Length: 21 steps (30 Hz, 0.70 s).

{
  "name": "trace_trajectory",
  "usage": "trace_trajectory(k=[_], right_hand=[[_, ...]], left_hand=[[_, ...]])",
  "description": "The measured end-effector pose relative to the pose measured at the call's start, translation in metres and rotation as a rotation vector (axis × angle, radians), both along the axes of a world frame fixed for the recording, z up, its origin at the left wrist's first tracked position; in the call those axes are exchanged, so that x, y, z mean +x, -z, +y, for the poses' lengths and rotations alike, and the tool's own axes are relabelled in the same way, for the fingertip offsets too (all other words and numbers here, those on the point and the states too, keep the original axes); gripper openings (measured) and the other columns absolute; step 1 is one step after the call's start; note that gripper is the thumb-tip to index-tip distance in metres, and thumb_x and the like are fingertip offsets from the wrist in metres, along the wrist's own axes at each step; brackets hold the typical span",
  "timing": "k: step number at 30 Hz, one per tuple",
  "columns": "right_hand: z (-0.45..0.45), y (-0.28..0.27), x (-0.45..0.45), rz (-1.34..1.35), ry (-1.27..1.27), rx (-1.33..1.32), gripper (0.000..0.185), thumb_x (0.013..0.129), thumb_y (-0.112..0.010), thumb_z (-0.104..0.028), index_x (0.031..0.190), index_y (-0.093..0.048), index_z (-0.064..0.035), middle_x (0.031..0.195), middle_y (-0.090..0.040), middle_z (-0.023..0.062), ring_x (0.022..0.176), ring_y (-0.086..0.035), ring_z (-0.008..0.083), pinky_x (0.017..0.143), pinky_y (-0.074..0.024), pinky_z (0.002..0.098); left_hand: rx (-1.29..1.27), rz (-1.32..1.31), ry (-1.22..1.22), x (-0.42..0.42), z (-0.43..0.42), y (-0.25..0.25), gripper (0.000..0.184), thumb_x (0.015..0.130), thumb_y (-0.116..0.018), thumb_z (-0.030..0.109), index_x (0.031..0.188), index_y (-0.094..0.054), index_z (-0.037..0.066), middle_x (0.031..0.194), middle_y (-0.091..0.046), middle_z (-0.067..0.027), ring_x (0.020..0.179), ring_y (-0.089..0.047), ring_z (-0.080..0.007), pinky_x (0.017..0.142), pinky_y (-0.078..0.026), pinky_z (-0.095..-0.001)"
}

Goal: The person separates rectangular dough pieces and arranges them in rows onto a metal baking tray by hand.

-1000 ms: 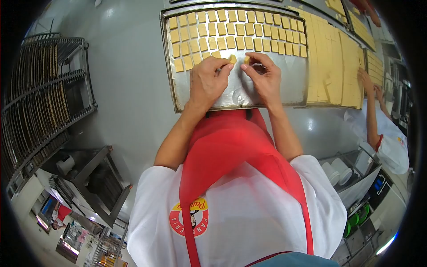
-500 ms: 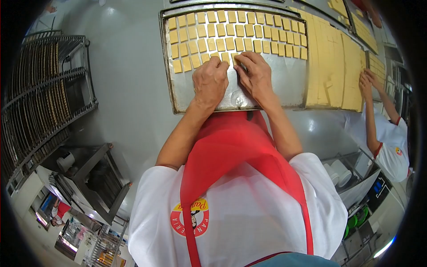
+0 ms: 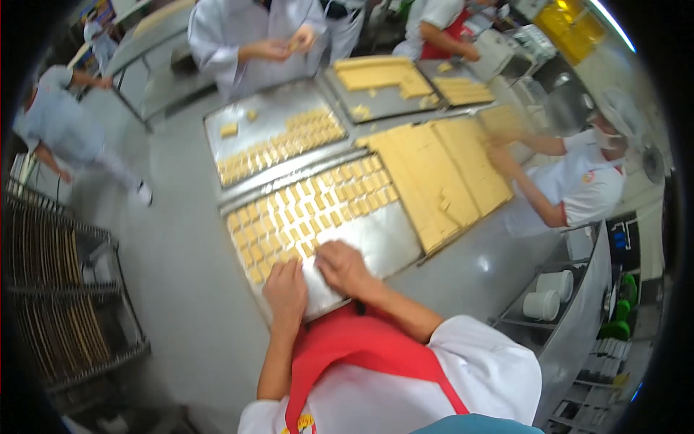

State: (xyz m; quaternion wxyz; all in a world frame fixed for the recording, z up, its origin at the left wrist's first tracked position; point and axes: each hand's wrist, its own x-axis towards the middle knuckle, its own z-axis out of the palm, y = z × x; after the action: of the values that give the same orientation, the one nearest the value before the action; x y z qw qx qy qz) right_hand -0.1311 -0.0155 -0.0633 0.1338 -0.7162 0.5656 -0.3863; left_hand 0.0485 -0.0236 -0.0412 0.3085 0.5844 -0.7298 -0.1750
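Note:
A metal baking tray (image 3: 379,249) lies before me, with rows of small rectangular yellow dough pieces (image 3: 300,210) across its far part. At the front row, my left hand (image 3: 286,286) has its fingers bunched over the tray; what they pinch, if anything, is hidden. My right hand (image 3: 342,266) is beside it, thumb and fingertips closed at a dough piece at the end of that row. Blur softens both hands' fingertips. Right of the tray lies a wide yellow dough sheet (image 3: 434,166) cut into long panels.
Another tray (image 3: 224,148) of pieces is behind mine. A dark tray (image 3: 387,108) holds dough slabs. Opposite stands a person in white (image 3: 253,43); at right, another person's hands (image 3: 502,148) reach the sheet. A tray rack (image 3: 54,289) is left, white buckets (image 3: 542,304) right.
My view has lifted and turned, so the far trays and several people now show. Both hands stay close together at the front row of dough pieces.

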Motion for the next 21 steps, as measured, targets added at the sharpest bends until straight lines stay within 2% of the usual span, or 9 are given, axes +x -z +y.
trace_trajectory(k=[2,4,8,13,14,16,17,19,21], right_hand=[[0.011,-0.015,0.007,0.053,-0.203,0.168,0.027,0.091,-0.072,-0.019,0.114,-0.066,-0.0064,0.101,-0.066,0.0169,0.092,-0.064,0.0398,0.077,-0.0549,0.0478],[0.022,-0.029,0.023,0.124,-0.356,0.197,0.03,0.093,-0.071,-0.026,0.117,-0.065,-0.008,0.105,-0.062,0.0159,0.097,-0.062,0.039,0.078,-0.0545,0.0472],[0.039,-0.028,0.049,0.294,-0.448,0.243,0.035,0.092,-0.073,-0.03,0.118,-0.062,-0.0094,0.104,-0.058,0.0128,0.096,-0.06,0.0365,0.077,-0.0531,0.0475],[0.048,-0.008,0.052,0.269,-0.333,0.183,0.039,0.08,-0.075,-0.012,0.117,-0.06,-0.0085,0.103,-0.057,0.0126,0.093,-0.059,0.0361,0.077,-0.0534,0.0473],[0.049,-0.005,0.05,0.27,-0.333,0.184,0.039,0.08,-0.075,-0.012,0.117,-0.06,-0.0085,0.103,-0.057,0.0126,0.093,-0.059,0.0361,0.077,-0.0534,0.0473],[0.053,-0.018,0.046,0.339,-0.3,0.192,0.044,0.075,-0.074,-0.006,0.117,-0.058,-0.008,0.105,-0.058,0.0116,0.094,-0.059,0.0361,0.077,-0.0537,0.0471],[0.054,-0.015,0.044,0.336,-0.31,0.191,0.044,0.075,-0.074,-0.006,0.117,-0.058,-0.008,0.105,-0.058,0.0116,0.094,-0.059,0.0361,0.077,-0.0537,0.0471],[0.052,-0.008,0.037,0.336,-0.337,0.188,0.051,0.073,-0.076,-0.007,0.121,-0.058,-0.0088,0.109,-0.058,0.0106,0.096,-0.059,0.0358,0.077,-0.0544,0.0469],[0.051,-0.005,0.028,0.306,-0.349,0.212,0.054,0.073,-0.077,-0.008,0.124,-0.059,-0.0099,0.111,-0.059,0.0104,0.098,-0.059,0.0357,0.078,-0.0547,0.0467]], left_hand=[[-0.029,0.054,-0.001,0.013,0.0,-0.009,0.013,0.095,-0.068,0.016,0.103,-0.076,0.009,0.092,-0.067,-0.0138,0.082,-0.068,-0.0359,0.072,-0.053,-0.0476],[0.021,0.099,-0.074,0.027,0.003,-0.011,0.017,0.098,-0.063,0.019,0.103,-0.075,0.008,0.091,-0.067,-0.0157,0.085,-0.067,-0.0382,0.075,-0.052,-0.0495],[0.066,0.081,-0.07,0.047,0.007,-0.007,0.021,0.099,-0.06,0.021,0.103,-0.075,0.007,0.092,-0.068,-0.0168,0.087,-0.066,-0.0394,0.077,-0.052,-0.0508],[0.084,0.16,-0.055,0.055,0.013,-0.002,0.018,0.096,-0.065,0.019,0.1,-0.077,0.006,0.089,-0.069,-0.0185,0.085,-0.067,-0.0407,0.076,-0.052,-0.0502],[0.085,0.16,-0.056,0.055,0.016,-0.001,0.018,0.096,-0.065,0.019,0.1,-0.077,0.006,0.089,-0.069,-0.0185,0.085,-0.067,-0.0407,0.076,-0.052,-0.0502],[0.059,0.212,-0.074,0.053,0.025,-0.002,0.017,0.095,-0.068,0.018,0.101,-0.077,0.005,0.089,-0.069,-0.0192,0.084,-0.068,-0.041,0.077,-0.053,-0.0494],[0.059,0.208,-0.083,0.052,0.029,-0.002,0.017,0.095,-0.068,0.018,0.101,-0.077,0.005,0.089,-0.069,-0.0192,0.084,-0.068,-0.041,0.077,-0.053,-0.0494],[0.027,0.194,-0.072,0.046,0.033,-0.003,0.018,0.091,-0.073,0.016,0.103,-0.078,0.003,0.088,-0.072,-0.0174,0.074,-0.069,-0.0333,0.07,-0.054,-0.0431],[0.039,0.2,-0.087,0.038,0.037,0.003,0.019,0.091,-0.073,0.016,0.104,-0.078,0.003,0.09,-0.073,-0.0179,0.075,-0.07,-0.033,0.072,-0.054,-0.0426]])
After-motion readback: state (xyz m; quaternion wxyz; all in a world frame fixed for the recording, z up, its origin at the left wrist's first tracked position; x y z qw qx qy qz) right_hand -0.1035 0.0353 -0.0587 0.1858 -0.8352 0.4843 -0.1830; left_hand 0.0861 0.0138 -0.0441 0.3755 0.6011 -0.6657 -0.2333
